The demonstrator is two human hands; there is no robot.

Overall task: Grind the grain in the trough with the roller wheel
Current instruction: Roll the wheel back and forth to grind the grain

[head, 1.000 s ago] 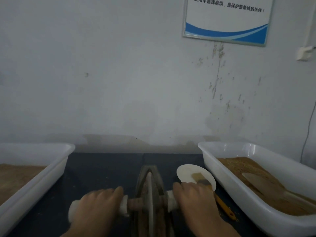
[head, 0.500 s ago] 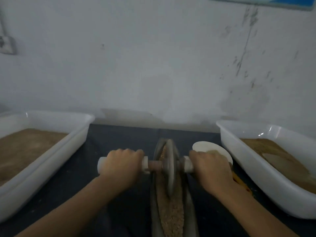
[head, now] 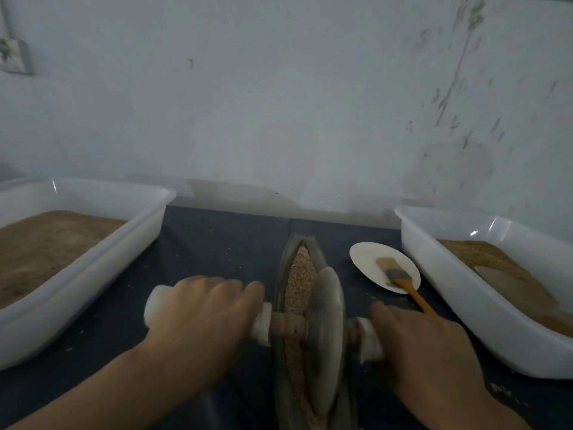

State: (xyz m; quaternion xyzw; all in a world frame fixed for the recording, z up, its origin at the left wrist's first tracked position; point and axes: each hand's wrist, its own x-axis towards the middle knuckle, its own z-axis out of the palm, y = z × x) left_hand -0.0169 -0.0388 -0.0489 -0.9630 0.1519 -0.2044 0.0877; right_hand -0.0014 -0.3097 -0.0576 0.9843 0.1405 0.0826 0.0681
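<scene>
L hand (head: 201,311) curls over the white handle (head: 155,305) on the axle's left end; R hand (head: 424,352) grips the handle on the right end. Roller wheel (head: 325,321) stands upright in the trough (head: 280,293), mid-length, on the grain (head: 300,274). Just right of the trough: paper plate (head: 366,259) w/ a brush (head: 400,279). White tubs of brown meal on both sides, left tub (head: 93,274) & right tub (head: 465,293).

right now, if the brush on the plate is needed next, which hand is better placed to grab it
Right hand: it grips the axle beside the brush; the roller wheel separates the left hand from it.
</scene>
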